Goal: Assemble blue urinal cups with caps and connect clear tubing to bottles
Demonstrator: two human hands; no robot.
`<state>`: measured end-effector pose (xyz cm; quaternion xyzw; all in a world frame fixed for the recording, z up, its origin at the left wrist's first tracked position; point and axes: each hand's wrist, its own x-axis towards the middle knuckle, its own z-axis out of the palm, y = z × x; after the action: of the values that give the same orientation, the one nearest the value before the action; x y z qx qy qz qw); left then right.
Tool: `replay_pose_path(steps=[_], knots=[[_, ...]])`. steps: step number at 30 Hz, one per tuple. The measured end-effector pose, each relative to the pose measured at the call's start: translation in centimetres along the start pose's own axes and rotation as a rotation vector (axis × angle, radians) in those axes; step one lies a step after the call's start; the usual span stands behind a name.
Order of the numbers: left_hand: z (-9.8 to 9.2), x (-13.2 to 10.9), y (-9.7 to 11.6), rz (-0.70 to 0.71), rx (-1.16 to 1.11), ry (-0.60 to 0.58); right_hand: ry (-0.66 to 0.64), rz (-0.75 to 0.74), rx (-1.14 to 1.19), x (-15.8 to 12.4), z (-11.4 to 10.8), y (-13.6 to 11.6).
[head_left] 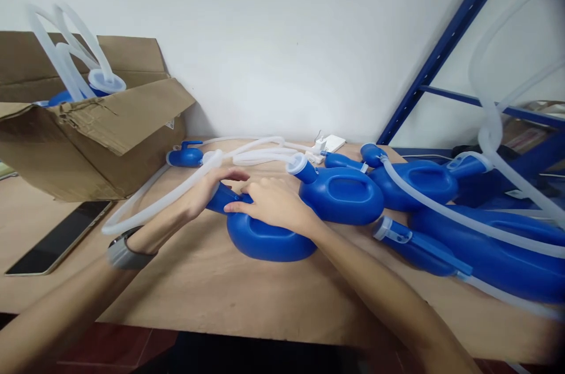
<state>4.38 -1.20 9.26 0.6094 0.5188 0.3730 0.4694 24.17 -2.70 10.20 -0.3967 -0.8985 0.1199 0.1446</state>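
A blue plastic urinal bottle (271,244) lies on its side on the wooden table in front of me, its neck pointing left. My left hand (216,183) is curled round the neck end, where a white hose comes in. Across the top of the bottle lies my right hand (273,200), closed on it with the thumb by the neck. My fingers partly hide the neck and its cap. Just behind my right hand stands another blue urinal bottle (346,197) with a white cap (295,163). A translucent hose (154,206) loops beside my left wrist.
An open cardboard box (128,168) at left holds blue bottles and white hoses. A phone (57,239) lies before it. More blue bottles (498,244) with hoses crowd the right side. At the back are a small blue bottle (185,156) and a white power strip (331,144).
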Motion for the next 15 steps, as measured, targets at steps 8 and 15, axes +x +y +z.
replay_pose_path(steps=[8, 15], knots=[[-0.81, 0.21, -1.07, 0.049, -0.172, -0.18, -0.024, 0.007, 0.01, 0.27, 0.35, 0.37], [-0.94, 0.47, -0.61, 0.114, -0.127, -0.198, -0.024, 0.068, -0.011, 0.19, 0.01, 0.11]])
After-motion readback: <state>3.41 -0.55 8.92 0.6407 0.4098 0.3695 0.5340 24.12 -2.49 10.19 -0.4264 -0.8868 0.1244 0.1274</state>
